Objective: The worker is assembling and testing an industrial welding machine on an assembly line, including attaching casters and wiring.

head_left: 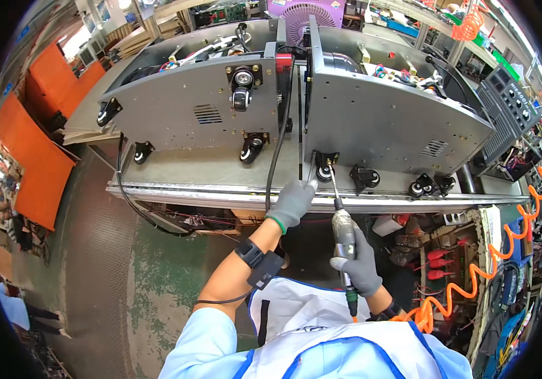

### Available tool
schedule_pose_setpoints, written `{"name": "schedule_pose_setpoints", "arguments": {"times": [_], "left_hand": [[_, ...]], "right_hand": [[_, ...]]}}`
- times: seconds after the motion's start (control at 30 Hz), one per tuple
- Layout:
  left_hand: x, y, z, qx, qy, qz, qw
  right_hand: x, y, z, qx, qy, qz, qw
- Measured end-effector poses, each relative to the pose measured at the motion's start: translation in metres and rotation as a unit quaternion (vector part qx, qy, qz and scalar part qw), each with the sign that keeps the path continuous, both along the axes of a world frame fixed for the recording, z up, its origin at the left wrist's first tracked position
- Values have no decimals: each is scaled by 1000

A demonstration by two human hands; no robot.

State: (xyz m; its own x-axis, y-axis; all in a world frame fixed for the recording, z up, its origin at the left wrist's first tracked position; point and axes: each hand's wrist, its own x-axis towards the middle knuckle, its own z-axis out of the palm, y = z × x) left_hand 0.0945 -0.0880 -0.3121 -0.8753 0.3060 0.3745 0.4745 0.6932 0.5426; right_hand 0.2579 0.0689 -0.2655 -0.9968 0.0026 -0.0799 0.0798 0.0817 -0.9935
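Observation:
My right hand [360, 264], in a grey glove, is wrapped round an air screwdriver [343, 234] held upright. Its long bit reaches up to a swivel caster [325, 165] on the lower left corner of the right-hand grey metal cabinet [384, 120]. My left hand [294, 203], gloved in grey with a green cuff edge, is closed just left of that caster. A thin metal tool [312, 165] rises from its fingertips to the caster plate; its exact kind is hard to make out. Two black casters, one a caster [365, 179], are on the cabinet's lower edge farther right.
A second grey cabinet [176, 107] with casters lies left on the metal-edged workbench [214, 192]. A black cable [281, 126] hangs between the cabinets. An orange coiled air hose [503, 252] curves along the right. Shelves with red-handled parts [438, 264] stand below right; a purple fan [305, 22] is behind.

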Motion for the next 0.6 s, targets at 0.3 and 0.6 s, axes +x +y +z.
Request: {"name": "schedule_pose_setpoints", "arguments": {"times": [0.3, 0.6], "left_hand": [[7, 9, 0, -149, -98, 69, 982], [-14, 3, 46, 395, -538, -39, 744]], "right_hand": [[7, 5, -8, 12, -20, 8, 1000], [7, 9, 3, 5, -1, -13, 1000]]}}
